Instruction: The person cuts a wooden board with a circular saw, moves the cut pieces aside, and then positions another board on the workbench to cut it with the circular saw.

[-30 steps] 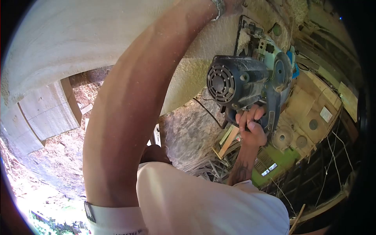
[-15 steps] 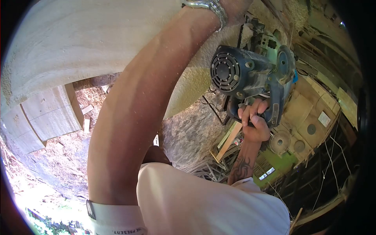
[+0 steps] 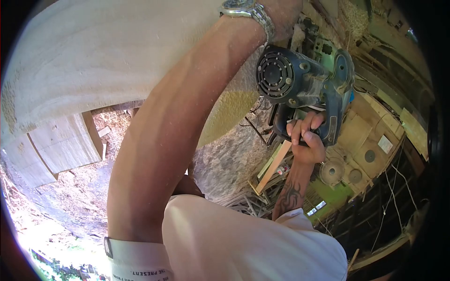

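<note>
The power tool (image 3: 310, 80) looks dusty, matt plastic, the watch (image 3: 264, 19) glossy metal, the shirt (image 3: 243, 234) smooth cloth.

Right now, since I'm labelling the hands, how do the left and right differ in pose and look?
The right hand curls its fingers on the power tool; the left hand is cut off by the picture's top edge, its grip unclear. The left hand has a metal watch at its wrist, while the right hand has a dark tattoo farther up the forearm. Both are bare.
</note>
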Demonstrator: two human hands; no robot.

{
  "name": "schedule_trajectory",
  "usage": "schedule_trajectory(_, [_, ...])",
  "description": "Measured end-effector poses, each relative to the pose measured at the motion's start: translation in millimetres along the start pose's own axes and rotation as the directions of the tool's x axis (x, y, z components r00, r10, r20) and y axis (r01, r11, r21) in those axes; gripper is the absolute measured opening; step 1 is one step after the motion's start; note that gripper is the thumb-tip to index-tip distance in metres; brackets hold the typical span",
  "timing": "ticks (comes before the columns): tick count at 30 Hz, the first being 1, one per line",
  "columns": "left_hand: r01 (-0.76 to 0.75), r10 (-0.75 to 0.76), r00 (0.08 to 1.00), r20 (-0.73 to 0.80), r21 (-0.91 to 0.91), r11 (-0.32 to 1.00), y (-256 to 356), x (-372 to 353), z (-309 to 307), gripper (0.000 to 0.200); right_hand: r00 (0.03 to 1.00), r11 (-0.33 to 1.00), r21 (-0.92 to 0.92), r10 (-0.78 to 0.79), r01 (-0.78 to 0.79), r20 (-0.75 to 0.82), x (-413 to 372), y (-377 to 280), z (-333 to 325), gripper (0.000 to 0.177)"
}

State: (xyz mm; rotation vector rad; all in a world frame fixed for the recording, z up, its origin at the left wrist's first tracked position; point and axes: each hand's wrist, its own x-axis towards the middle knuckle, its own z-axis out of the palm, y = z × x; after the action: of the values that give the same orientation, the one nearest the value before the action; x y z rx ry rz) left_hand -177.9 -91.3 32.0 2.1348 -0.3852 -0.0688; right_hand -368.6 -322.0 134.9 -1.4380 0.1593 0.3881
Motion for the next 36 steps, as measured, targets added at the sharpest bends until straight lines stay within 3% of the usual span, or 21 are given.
schedule_trajectory(3, [0.076,-0.072,0.995,0.064,-0.059,0.995,2.7,-1.2,-7.3,0.013,1.0,1.0,-0.004,-0.004,0.004,0.023,4.6,-1.4,0.1,0.028])
schedule_trajectory(9, [0.029,-0.027,0.989,0.145,-0.014,0.999,6.0,0.2,-12.1,0.02,0.999,1.0,0.002,-0.005,0.005,0.032,7.4,-4.4,-0.1,0.027])
schedule_trajectory(12, [0.021,-0.017,0.999,0.029,-0.128,0.992,5.1,-2.1,-9.7,0.032,1.0,1.0,-0.01,-0.006,0.006,0.014,9.6,-5.7,0.6,0.026])
schedule_trajectory(15, [-0.078,0.074,0.997,-0.025,-0.213,0.974,-0.7,-7.4,-15.5,0.04,1.0,1.0,-0.013,-0.003,0.003,0.0,12.1,-5.7,1.2,0.025])
schedule_trajectory(21, [-0.069,0.076,0.997,0.02,-0.253,0.965,-1.2,-1.7,-10.0,0.04,1.0,1.0,-0.008,-0.009,0.009,-0.012,21.0,-6.8,8.5,0.026])
schedule_trajectory(24, [0.206,-0.106,0.884,0.456,-0.176,0.963,-1.2,6.9,-26.0,0.054,1.0,1.0,0.026,-0.01,0.01,-0.008,28.9,-3.0,5.0,0.027])
schedule_trajectory(27, [-0.013,0.037,0.994,0.107,-0.209,0.978,-23.1,7.5,3.9,0.047,0.999,0.999,0.045,-0.022,0.023,-0.023,54.9,2.0,-5.4,0.025])
schedule_trajectory(29, [-0.058,0.097,0.967,0.237,-0.168,0.984,-26.2,13.7,-6.3,0.047,0.998,1.0,-0.004,-0.031,0.031,-0.046,58.4,-1.0,-5.7,0.023])
schedule_trajectory(31, [0.166,-0.129,0.976,0.174,-0.219,0.961,-7.3,10.2,-21.2,0.047,0.996,0.992,-0.112,-0.07,0.063,-0.054,64.3,-4.8,-2.3,0.022])
schedule_trajectory(33, [0.058,-0.061,0.998,0.034,0.087,0.995,-40.6,3.5,11.4,0.05,0.988,0.994,-0.062,-0.1,0.093,-0.114,64.0,-6.3,7.2,0.022])
schedule_trajectory(35, [0.241,-0.29,0.949,0.124,0.309,0.92,-29.6,-9.1,-22.1,0.053,0.989,0.996,-0.033,-0.09,0.086,-0.117,68.5,-8.3,8.6,0.022])
schedule_trajectory(36, [0.316,-0.351,0.935,0.047,0.336,0.887,-26.8,-17.3,-29.5,0.053,0.99,0.997,-0.014,-0.072,0.071,-0.122,66.7,-8.0,7.3,0.021])
